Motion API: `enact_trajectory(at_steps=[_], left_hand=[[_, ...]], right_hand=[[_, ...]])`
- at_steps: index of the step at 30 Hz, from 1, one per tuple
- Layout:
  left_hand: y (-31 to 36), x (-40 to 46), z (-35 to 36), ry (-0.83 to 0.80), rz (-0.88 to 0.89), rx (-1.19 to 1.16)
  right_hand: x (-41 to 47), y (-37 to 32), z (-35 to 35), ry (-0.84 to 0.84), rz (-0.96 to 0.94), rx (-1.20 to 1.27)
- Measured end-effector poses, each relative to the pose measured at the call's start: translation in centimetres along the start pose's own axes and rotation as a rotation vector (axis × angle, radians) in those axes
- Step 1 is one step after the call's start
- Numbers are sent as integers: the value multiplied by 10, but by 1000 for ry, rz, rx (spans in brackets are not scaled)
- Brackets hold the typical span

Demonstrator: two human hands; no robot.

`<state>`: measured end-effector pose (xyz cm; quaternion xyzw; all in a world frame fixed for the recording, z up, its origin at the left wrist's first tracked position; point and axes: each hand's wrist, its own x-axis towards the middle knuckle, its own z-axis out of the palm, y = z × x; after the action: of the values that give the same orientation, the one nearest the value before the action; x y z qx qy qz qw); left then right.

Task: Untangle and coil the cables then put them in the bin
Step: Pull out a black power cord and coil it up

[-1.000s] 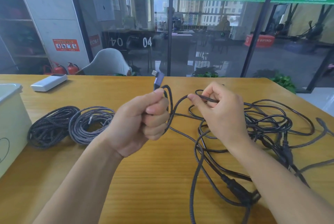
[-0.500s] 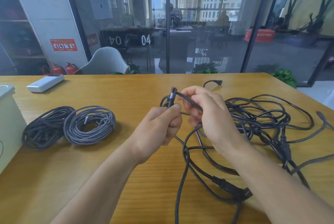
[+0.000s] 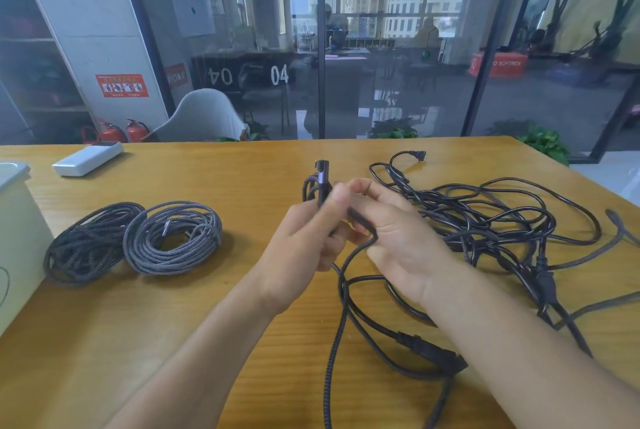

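My left hand (image 3: 304,241) grips a small bundle of loops of a dark braided cable, its angled plug (image 3: 322,172) sticking up above my fingers. My right hand (image 3: 391,238) holds the same braided cable (image 3: 337,324) right beside the left hand, and the cable hangs down from it toward the near table edge. A tangle of black cables (image 3: 491,220) lies on the table behind and to the right of my right hand. Two coiled braided cables lie at the left, a darker coil (image 3: 86,245) and a grey coil (image 3: 173,238). The white bin (image 3: 17,227) stands at the left edge.
A white power bank (image 3: 88,158) lies at the far left of the wooden table (image 3: 173,342). A black power plug (image 3: 433,356) lies near my right forearm. A glass wall and a grey chair (image 3: 204,116) stand beyond the far table edge.
My hands have come together and lowered toward the table. The right hand brought the cable over to the left hand, adding to the loops held there.
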<state>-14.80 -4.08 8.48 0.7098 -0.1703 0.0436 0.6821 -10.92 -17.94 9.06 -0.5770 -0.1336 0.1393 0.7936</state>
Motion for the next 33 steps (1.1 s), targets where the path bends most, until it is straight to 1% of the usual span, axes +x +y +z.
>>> enact_trajectory(at_steps=[3,5,7,8,10,11,13,15,16,18,21,23,25,28,31,33], left_hand=[[2,0,4,41,88,31],[3,0,5,44,91,54],[5,2,1,63,72,58],[5,3,-3,96,59,45],[4,6,-18,219,22,7],[3,8,-28,297,3,-26],[2,11,-47,428,-27,-119],[2,13,-56,483,-41,-217],[1,14,-57,492,-49,-252],[-1,14,-54,484,-61,-285],[-2,13,-51,471,-55,-323],[-2,11,-51,451,-28,-330],[-3,11,-50,427,-21,-266],[-2,8,-45,365,-43,-78],[-4,5,-36,237,-65,102],[-7,5,-31,182,-89,135]], right_hand=[[1,5,0,4,-14,-63],[2,6,-2,-19,-12,-95],[5,7,-7,-64,-20,-199],[7,7,-11,-77,-27,-250],[10,4,-20,-99,-41,-341],[11,1,-25,-130,-57,-435],[11,-2,-34,-264,-50,-708],[11,3,-36,-414,10,-912],[11,8,-33,-456,18,-961],[12,21,-26,-447,-32,-958],[14,34,-18,-351,-123,-872],[16,37,-16,-313,-164,-860],[18,38,-16,-252,-233,-864],[17,34,-16,-153,-293,-921],[17,37,-16,-136,-333,-983],[16,38,-15,-143,-336,-991]])
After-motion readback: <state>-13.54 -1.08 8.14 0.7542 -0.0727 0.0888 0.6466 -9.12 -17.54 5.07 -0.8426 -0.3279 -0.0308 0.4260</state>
